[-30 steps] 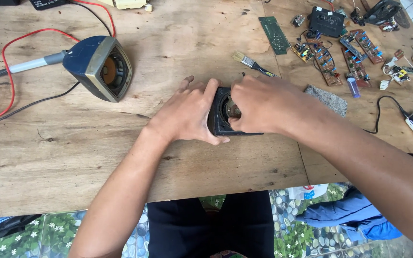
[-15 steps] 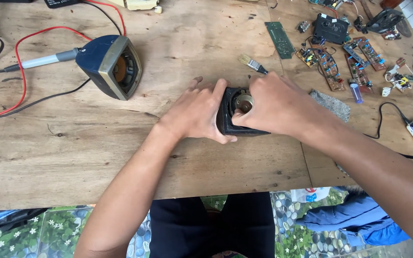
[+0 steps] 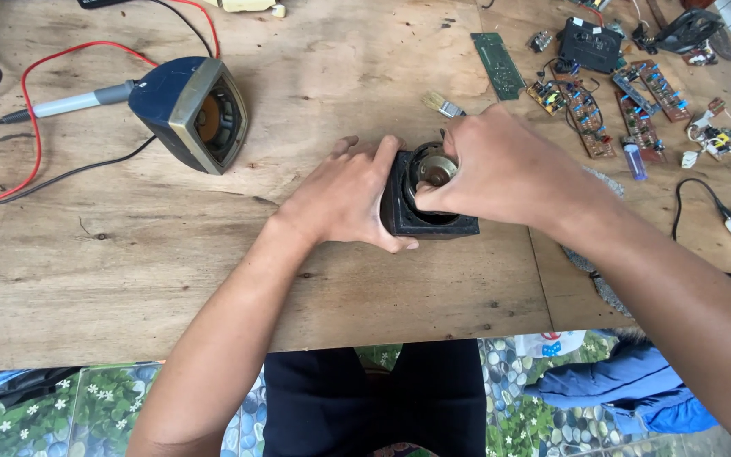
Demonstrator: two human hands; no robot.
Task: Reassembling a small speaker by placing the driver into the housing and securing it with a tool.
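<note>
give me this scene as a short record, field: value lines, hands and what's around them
surface: wooden table
left hand: braces the side of the black speaker box
right hand: fingers in the box opening, at the round metal driver
blue speaker: on its side, far left
soldering iron: beside it, with red and black wires
brush: behind the hands
circuit boards: far right

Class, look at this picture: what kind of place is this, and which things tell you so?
Probably a home electronics repair bench: loose circuit boards, a blue speaker with wires on a bare plywood table, both hands on a small black speaker box.
</note>
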